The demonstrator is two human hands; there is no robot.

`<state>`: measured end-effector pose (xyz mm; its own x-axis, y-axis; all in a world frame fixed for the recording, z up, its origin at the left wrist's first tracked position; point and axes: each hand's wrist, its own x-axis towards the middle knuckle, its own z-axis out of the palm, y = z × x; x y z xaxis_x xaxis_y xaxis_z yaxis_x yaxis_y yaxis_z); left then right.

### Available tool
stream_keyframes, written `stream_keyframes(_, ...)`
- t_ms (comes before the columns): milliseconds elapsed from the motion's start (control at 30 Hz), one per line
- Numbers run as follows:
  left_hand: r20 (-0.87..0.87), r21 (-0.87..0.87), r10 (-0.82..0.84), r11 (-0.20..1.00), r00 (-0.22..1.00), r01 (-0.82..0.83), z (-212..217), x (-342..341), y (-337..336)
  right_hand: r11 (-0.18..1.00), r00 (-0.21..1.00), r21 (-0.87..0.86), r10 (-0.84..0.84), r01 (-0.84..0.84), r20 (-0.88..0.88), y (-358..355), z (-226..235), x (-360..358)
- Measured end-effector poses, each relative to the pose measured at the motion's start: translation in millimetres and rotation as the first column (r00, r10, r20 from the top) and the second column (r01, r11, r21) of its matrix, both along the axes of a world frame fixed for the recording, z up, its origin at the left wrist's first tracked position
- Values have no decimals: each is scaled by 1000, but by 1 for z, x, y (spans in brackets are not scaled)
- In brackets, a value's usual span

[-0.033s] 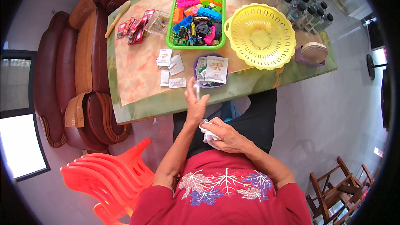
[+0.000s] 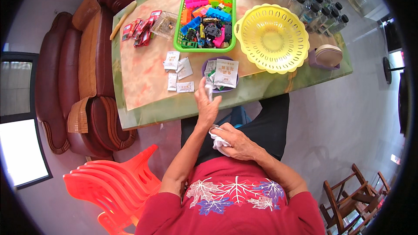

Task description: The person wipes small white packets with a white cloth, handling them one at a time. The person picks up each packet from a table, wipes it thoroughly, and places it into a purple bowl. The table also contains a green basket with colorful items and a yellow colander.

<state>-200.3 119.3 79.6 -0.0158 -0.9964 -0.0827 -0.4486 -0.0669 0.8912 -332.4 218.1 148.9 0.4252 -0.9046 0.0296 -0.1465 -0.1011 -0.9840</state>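
My left hand reaches to the near side of a small purple bowl. Between its fingers and thumb is a small white sachet. The bowl holds several sachets, with a large white packet lying on top. Close to my lap, my right hand is closed round a crumpled white cloth. Left of the bowl, several white sachets lie loose on the table, some overlapping.
A green basket of toys stands behind the bowl, beside a yellow perforated basket. Capped bottles, a purple box, red packets, a clear tray and a wooden stick share the table.
My left hand has shifted very slightly to the right with the sachet. My right hand and the cloth look almost the same.
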Motion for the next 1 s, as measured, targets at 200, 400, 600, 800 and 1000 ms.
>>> stream_keyframes(200,411,23,77,995,908,-94,-15,-66,-46,998,997,11,-68,69,-19,7,-12,-13)
stream_keyframes(400,579,-22,84,996,811,-87,-31,-93,-60,989,994,102,-105,107,-25,14,-18,-36)
stream_keyframes(600,635,-47,75,997,769,-58,-38,-90,-60,981,992,147,-126,128,-23,15,-28,-43)
stream_keyframes(800,550,-218,265,961,792,-170,-26,-88,-59,970,988,189,-154,156,-26,14,-26,-46)
stream_keyframes(1000,573,-254,412,911,708,-325,-60,25,-62,969,990,199,-138,143,-40,18,-29,-49)
